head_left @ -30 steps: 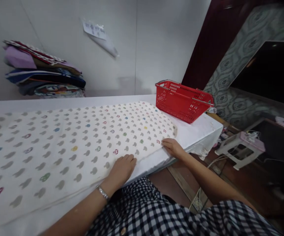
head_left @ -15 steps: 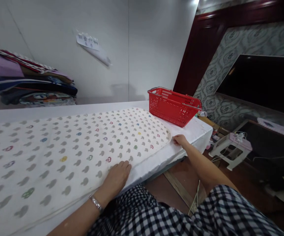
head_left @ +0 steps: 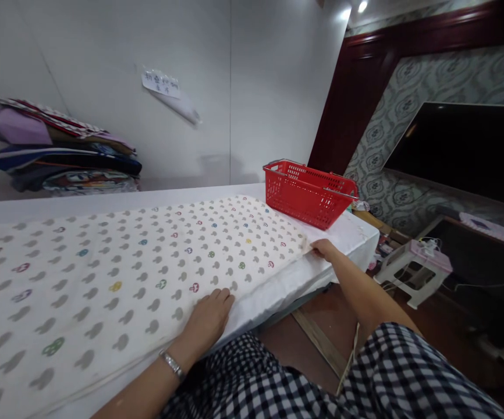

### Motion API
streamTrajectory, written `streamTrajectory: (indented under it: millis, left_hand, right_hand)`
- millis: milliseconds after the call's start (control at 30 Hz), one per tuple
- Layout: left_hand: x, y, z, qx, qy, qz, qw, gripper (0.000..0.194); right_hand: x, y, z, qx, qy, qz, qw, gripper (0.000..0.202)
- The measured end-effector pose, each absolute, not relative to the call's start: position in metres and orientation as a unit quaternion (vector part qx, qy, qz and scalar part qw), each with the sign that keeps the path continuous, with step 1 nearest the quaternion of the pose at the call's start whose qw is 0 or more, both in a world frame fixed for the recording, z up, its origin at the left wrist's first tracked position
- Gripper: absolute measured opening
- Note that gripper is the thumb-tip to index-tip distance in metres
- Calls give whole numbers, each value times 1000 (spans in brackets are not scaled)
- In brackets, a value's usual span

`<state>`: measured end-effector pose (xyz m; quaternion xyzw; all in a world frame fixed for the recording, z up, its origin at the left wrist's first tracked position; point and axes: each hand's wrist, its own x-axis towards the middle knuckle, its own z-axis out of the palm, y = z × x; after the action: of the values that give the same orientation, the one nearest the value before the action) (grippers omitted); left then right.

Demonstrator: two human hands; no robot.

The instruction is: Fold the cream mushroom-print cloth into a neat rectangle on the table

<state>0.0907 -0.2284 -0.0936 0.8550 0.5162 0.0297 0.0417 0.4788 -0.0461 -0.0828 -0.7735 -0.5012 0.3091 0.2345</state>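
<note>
A cream cotton blanket (head_left: 138, 256) printed with grey and coloured mushrooms lies spread along the table, apparently in layers at its near edge. My left hand (head_left: 210, 314) rests flat on that near edge, fingers stretched over the cloth, a metal bracelet on the wrist. At the right end, my right hand (head_left: 323, 249) pinches the near corner of the blanket between thumb and fingers. The corner is drawn out to a point there. Part of the right fingertips is hidden from view.
A red plastic basket (head_left: 306, 195) stands at the table's far right end. Folded fabrics (head_left: 68, 151) are piled at the back left by the grey wall. The white-covered table (head_left: 357, 235) ends at the right, with a plastic stool (head_left: 415, 265) beyond.
My right hand has taken hold of the blanket's rounded corner and pulled it slightly into a point. My left hand stays on the near edge. The view has tilted up a little.
</note>
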Motion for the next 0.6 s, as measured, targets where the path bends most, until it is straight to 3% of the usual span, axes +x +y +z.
streamTrajectory:
  millis: [400,600]
  left_hand:
    - [93,-228,-91,865,499,25,42,38]
    - [92,-229,-98,866,499,34,21,42]
  right_hand:
    - [495,-58,-87,-778,-389,414,269,22]
    - [488,-61,-79,-739,-385,436,341,11]
